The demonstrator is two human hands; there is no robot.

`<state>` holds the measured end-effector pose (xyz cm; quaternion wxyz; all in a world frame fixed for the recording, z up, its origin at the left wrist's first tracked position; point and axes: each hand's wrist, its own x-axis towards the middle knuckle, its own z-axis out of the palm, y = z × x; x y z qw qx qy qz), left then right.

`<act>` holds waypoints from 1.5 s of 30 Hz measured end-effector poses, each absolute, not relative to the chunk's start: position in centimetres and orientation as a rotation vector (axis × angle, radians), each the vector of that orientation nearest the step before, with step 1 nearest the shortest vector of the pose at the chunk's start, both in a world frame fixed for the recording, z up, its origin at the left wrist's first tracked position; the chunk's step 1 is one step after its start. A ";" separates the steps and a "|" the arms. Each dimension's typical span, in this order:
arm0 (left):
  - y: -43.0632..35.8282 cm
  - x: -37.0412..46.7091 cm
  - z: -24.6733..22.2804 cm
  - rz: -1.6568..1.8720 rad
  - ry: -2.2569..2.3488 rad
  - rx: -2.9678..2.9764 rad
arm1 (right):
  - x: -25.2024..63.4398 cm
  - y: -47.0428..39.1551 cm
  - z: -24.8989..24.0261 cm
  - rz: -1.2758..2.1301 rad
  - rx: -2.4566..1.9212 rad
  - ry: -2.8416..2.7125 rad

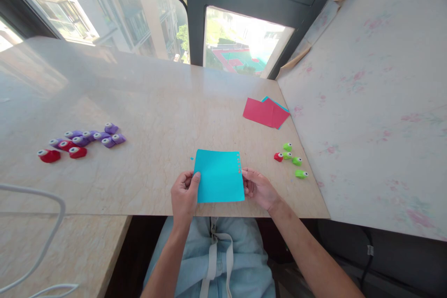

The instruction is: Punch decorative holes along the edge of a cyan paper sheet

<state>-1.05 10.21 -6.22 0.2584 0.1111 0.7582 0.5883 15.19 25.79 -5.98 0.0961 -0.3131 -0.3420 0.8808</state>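
Observation:
A square sheet of turquoise paper (219, 177) is held over the front of the marble-patterned sill, with a column of small punched shapes down its right edge. My left hand (186, 190) pinches its left edge, thumb on top and fingers behind. On the opposite side, my right hand (259, 187) grips the right edge, its fingertips partly behind the paper. A tiny turquoise scrap (192, 159) lies just left of the sheet. To the right sit several small green craft punches with eyes (296, 161) and a small red one (278, 157).
Larger purple punches (82, 140) and red punches (49, 156) cluster on the left of the sill (157, 102). Red paper sheets (260, 112) overlap a blue one near the papered wall (363, 102). A white cable (59, 202) loops at lower left. Windows stand behind.

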 end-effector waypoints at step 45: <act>11.9 3.3 2.3 1.672 2.269 1.404 | 13.5 20.9 1.4 1.592 -0.769 -1.855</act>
